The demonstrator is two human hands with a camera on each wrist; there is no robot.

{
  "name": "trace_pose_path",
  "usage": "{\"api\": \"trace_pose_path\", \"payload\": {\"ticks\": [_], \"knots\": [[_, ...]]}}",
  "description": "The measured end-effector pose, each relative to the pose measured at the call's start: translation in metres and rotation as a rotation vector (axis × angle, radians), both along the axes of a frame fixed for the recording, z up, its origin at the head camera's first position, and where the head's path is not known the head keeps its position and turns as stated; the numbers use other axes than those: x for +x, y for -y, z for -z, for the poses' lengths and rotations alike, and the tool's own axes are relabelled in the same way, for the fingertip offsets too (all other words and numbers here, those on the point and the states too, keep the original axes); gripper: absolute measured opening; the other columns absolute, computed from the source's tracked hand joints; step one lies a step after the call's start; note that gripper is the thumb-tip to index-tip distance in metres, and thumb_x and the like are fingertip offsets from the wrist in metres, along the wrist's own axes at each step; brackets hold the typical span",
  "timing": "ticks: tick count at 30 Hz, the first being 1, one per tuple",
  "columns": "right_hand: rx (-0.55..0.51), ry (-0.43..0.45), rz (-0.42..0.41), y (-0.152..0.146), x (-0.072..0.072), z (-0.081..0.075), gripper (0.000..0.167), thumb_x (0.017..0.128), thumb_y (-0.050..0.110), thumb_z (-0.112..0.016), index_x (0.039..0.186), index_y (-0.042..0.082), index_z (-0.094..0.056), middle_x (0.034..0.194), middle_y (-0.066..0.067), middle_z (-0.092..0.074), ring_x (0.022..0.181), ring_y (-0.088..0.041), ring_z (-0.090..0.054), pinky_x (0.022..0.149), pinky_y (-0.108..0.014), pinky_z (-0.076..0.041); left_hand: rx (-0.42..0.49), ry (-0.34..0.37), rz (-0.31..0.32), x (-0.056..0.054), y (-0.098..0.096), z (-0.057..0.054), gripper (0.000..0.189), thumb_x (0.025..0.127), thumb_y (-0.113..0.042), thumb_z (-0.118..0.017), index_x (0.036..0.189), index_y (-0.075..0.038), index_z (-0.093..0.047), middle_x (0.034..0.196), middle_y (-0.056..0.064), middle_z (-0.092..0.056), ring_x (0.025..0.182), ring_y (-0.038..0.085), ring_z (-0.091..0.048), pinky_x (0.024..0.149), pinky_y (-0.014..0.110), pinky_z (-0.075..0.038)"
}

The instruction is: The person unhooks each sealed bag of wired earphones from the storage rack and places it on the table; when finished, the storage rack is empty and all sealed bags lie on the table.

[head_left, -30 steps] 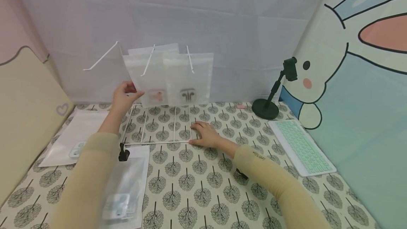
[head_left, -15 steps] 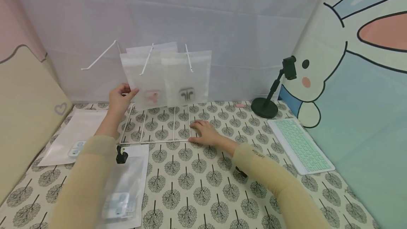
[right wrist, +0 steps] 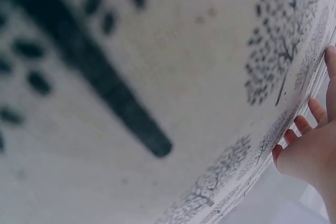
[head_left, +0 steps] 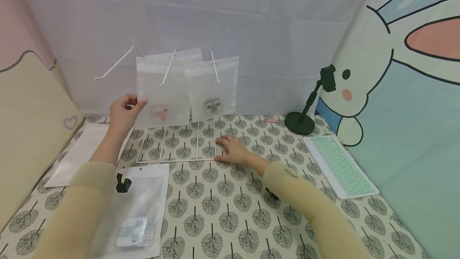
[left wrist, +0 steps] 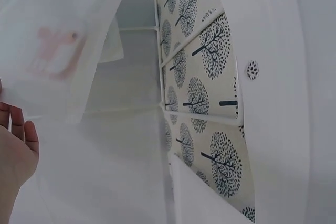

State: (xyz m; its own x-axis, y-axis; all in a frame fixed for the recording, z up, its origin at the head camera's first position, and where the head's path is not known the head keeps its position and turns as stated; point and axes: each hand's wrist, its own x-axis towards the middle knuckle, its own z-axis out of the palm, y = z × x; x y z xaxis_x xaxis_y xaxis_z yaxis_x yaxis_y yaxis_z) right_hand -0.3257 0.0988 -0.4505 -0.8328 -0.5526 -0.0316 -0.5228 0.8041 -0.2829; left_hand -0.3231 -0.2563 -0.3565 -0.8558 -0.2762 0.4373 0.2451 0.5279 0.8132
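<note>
My left hand (head_left: 123,111) pinches the left edge of a frosted zip bag (head_left: 161,87) between thumb and fingers. Through the bag shows a pink item, likely earphones (head_left: 160,112). The bag hangs at the middle hook (head_left: 168,67) of a white wire display rack (head_left: 176,161). Beside it, overlapping, a second frosted bag (head_left: 215,79) with dark earphones (head_left: 213,105) hangs tilted at the right hook (head_left: 215,67). Part of another bag (head_left: 194,53) shows behind. My right hand (head_left: 233,151) rests by the rack's front right corner, fingers spread and touching the side bar.
The left hook (head_left: 115,63) bears no bag. Two more bags lie at the left: a rear bag (head_left: 77,151) and a front bag (head_left: 143,195) with a pale boxed item. A black phone stand (head_left: 302,115), a mint keyboard (head_left: 341,165) and a pink piece (head_left: 271,120) lie right.
My left hand has moved left and slightly down, drawing the bag with the pink item along. The bag with dark earphones now hangs more tilted. My right hand has stayed put.
</note>
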Motion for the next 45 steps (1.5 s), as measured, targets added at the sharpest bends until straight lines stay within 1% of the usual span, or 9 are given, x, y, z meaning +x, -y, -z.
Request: {"api": "trace_pose_path", "payload": {"ticks": [2,5,11,17,22,29,35,40,45], "knots": [[0.005,-0.005,0.000,0.000,-0.001,0.001,0.077,0.082,0.060,-0.061,0.144,0.021,-0.039,0.151,-0.008,-0.032,0.138,-0.032,-0.028,0.110,-0.061,-0.022,-0.006,-0.019,-0.001,0.002,0.004,-0.002,0.036,0.086,-0.041,-0.067,0.094,-0.006,-0.063,0.076,-0.026,-0.051,0.070,0.003,-0.046,0.067,0.017,-0.036],[0.010,-0.011,-0.005,-0.001,-0.002,0.002,0.077,0.082,0.061,-0.060,0.144,0.022,-0.038,0.151,-0.007,-0.032,0.138,-0.031,-0.028,0.110,-0.061,-0.021,-0.022,-0.021,0.002,0.008,0.008,-0.005,0.036,0.087,-0.040,-0.067,0.096,-0.005,-0.063,0.074,-0.029,-0.051,0.071,0.001,-0.048,0.068,0.017,-0.037],[0.008,-0.002,-0.015,0.000,-0.001,0.000,0.076,0.082,0.061,-0.060,0.144,0.023,-0.038,0.152,-0.007,-0.032,0.140,-0.032,-0.026,0.110,-0.062,-0.018,-0.070,-0.010,-0.003,0.025,0.014,-0.013,0.035,0.087,-0.038,-0.066,0.097,-0.005,-0.062,0.073,-0.029,-0.052,0.070,-0.004,-0.051,0.066,0.012,-0.040],[0.024,0.007,-0.026,0.000,0.000,0.000,0.077,0.083,0.061,-0.058,0.146,0.023,-0.036,0.153,-0.007,-0.028,0.141,-0.033,-0.023,0.111,-0.063,-0.013,-0.083,-0.057,-0.029,0.040,0.018,-0.025,0.030,0.087,-0.035,-0.067,0.095,-0.007,-0.062,0.074,-0.031,-0.051,0.071,-0.003,-0.049,0.065,0.015,-0.037],[0.045,0.015,-0.028,-0.001,-0.003,0.001,0.080,0.082,0.063,-0.058,0.147,0.023,-0.032,0.154,-0.006,-0.026,0.142,-0.032,-0.022,0.112,-0.062,-0.014,-0.099,-0.074,-0.048,0.053,0.021,-0.035,0.030,0.087,-0.033,-0.067,0.097,-0.005,-0.064,0.070,-0.034,-0.050,0.070,-0.001,-0.047,0.064,0.015,-0.035],[0.060,0.002,-0.036,-0.002,-0.006,0.000,0.081,0.081,0.065,-0.058,0.147,0.024,-0.033,0.154,-0.007,-0.027,0.141,-0.034,-0.024,0.111,-0.061,-0.017,-0.083,-0.151,-0.090,0.071,0.022,-0.047,0.019,0.085,-0.022,-0.071,0.093,-0.005,-0.067,0.070,-0.033,-0.052,0.068,-0.003,-0.046,0.061,0.010,-0.035],[0.064,-0.012,-0.044,-0.002,-0.008,0.002,0.080,0.081,0.065,-0.058,0.146,0.025,-0.034,0.153,-0.007,-0.028,0.140,-0.035,-0.024,0.112,-0.060,-0.018,-0.090,-0.183,-0.116,0.085,0.022,-0.054,0.005,0.083,-0.019,-0.072,0.085,-0.016,-0.068,0.069,-0.031,-0.052,0.065,-0.004,-0.047,0.059,0.009,-0.036],[0.047,-0.007,-0.056,-0.001,-0.009,0.002,0.080,0.080,0.064,-0.060,0.146,0.024,-0.036,0.153,-0.008,-0.029,0.140,-0.034,-0.025,0.113,-0.057,-0.018,-0.115,-0.245,-0.122,0.096,0.023,-0.060,0.006,0.082,-0.015,-0.073,0.081,-0.013,-0.067,0.067,-0.032,-0.051,0.063,-0.005,-0.045,0.060,0.011,-0.033],[0.036,0.022,-0.049,-0.002,-0.012,-0.001,0.082,0.078,0.063,-0.064,0.145,0.024,-0.037,0.153,-0.007,-0.028,0.141,-0.031,-0.024,0.113,-0.058,-0.015,-0.128,-0.276,-0.118,0.107,0.023,-0.065,0.007,0.081,-0.012,-0.073,0.081,-0.008,-0.067,0.069,-0.032,-0.053,0.066,-0.004,-0.044,0.060,0.011,-0.033]]}}
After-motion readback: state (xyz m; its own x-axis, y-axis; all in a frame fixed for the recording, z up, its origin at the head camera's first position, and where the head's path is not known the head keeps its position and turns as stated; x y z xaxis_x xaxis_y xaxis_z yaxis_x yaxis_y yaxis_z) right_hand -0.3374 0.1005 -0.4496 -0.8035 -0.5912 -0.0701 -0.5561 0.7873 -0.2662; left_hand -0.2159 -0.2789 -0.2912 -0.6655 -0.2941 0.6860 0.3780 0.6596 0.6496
